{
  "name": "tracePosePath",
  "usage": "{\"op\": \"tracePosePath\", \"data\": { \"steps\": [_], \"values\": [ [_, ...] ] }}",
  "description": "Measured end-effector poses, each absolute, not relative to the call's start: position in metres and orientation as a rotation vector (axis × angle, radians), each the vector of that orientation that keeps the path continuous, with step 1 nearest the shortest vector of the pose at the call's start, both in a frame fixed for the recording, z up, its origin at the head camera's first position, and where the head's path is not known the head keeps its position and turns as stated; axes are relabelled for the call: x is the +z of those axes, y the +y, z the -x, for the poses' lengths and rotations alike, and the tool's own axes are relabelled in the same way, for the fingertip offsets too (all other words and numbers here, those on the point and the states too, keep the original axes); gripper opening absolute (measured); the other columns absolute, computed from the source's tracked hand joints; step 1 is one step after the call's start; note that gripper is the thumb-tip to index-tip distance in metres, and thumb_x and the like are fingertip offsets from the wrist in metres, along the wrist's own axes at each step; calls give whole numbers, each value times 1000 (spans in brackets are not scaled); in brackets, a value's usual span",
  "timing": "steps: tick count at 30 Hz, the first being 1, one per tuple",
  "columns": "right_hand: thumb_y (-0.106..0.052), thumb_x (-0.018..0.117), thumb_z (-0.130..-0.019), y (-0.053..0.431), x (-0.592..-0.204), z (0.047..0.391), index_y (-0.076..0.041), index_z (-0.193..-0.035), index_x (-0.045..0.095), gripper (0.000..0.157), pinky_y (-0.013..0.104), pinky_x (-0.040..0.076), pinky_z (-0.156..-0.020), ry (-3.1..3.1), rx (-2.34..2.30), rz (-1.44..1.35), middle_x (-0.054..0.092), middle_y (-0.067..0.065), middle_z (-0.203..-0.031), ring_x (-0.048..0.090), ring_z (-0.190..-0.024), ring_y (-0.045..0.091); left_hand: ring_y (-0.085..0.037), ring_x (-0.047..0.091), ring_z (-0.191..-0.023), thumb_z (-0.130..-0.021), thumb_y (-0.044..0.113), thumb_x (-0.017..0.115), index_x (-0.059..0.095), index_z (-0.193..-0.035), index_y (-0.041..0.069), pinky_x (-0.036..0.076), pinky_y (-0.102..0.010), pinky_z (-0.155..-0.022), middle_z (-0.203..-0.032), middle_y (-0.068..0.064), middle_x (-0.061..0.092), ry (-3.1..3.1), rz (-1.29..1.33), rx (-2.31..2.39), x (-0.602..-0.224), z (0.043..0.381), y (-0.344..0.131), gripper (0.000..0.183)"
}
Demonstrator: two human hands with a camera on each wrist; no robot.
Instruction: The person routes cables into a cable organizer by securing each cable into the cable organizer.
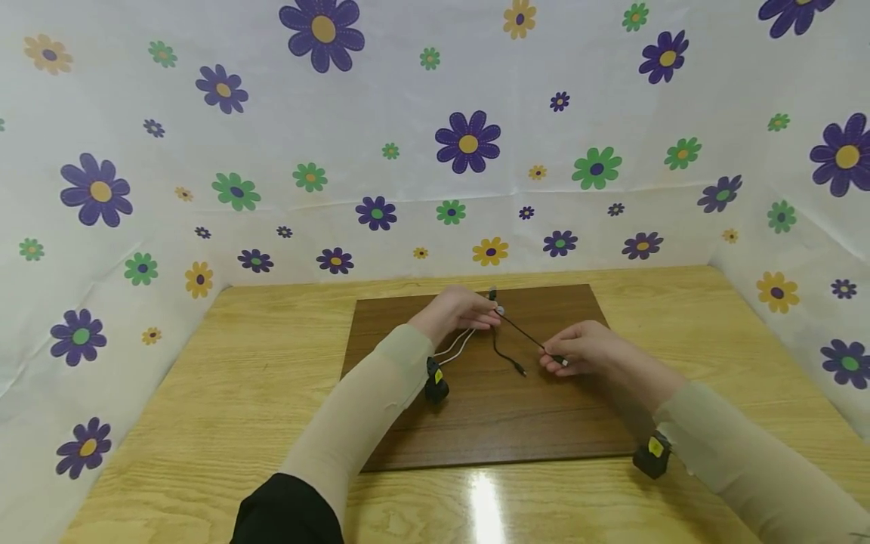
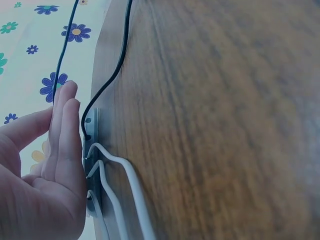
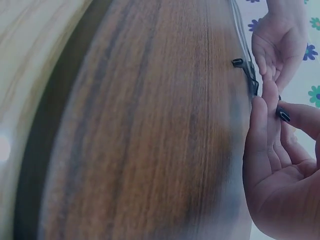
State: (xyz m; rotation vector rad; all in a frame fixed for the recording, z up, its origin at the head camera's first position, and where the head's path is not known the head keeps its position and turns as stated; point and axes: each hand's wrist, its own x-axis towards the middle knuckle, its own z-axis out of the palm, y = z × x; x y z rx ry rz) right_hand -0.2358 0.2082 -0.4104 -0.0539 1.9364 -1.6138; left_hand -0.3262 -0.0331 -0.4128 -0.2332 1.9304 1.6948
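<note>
A thin black cable [image 1: 522, 331] is stretched between both hands over a dark brown wooden board [image 1: 489, 423]. My left hand [image 1: 464, 308] pinches it between thumb and fingers near the board's far edge. Just behind its plug [image 1: 560, 360], my right hand [image 1: 586, 347] pinches the other end; the right wrist view shows the plug [image 3: 283, 114] at the thumb tip. On the board lies a second black cable [image 1: 501, 350], its plug toward the right hand. Beside the left hand, a narrow metal strip [image 2: 95, 116] with holes carries white cables [image 2: 120, 161] and a black one.
The board rests on a light wooden table [image 1: 258, 378]. Behind and at both sides hangs a white flowered cloth [image 1: 408, 91]. The white cables [image 1: 457, 349] curve over the board under the left forearm.
</note>
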Motion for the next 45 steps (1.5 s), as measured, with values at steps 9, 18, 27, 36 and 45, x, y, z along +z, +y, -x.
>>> {"op": "tracePosePath", "data": {
  "steps": [9,18,27,36,45],
  "values": [
    [-2,55,-109,203,-412,236,26,-135,54,39,20,64,-72,1928,-1664,39,78,-2,-84,72,-75,4,-10,71,-58,-104,3,67,69,-130,-11,63,-21,-61,-128,-29,70,1962,252,1711,-413,330,-28,30],
    [-3,56,-108,192,-412,236,24,-134,57,37,20,64,-72,1951,-1670,34,78,-4,-83,72,-75,3,-10,70,-52,-102,-1,69,69,-125,-15,60,-19,-54,-122,-30,72,2016,277,1720,-417,334,-25,28],
    [-3,54,-109,188,-414,236,24,-135,56,38,20,64,-72,1945,-1665,23,77,-3,-84,71,-74,3,-10,69,-50,-98,-3,73,71,-120,-17,59,-19,-51,-108,-27,78,2095,273,1659,-412,330,-25,26],
    [-5,56,-109,188,-412,235,21,-136,57,38,19,63,-70,1942,-1678,-13,77,-4,-83,70,-73,2,-9,66,-47,-97,-2,73,71,-116,-17,58,-19,-50,-109,-29,77,2208,246,1598,-416,332,-21,23],
    [-6,54,-110,191,-413,238,20,-137,57,37,20,63,-68,1935,-1696,-94,77,-5,-82,69,-71,2,-7,65,-47,-98,4,75,77,-104,-11,58,-19,-49,-92,-22,81,2399,156,1384,-419,338,-16,16]
  ]
}}
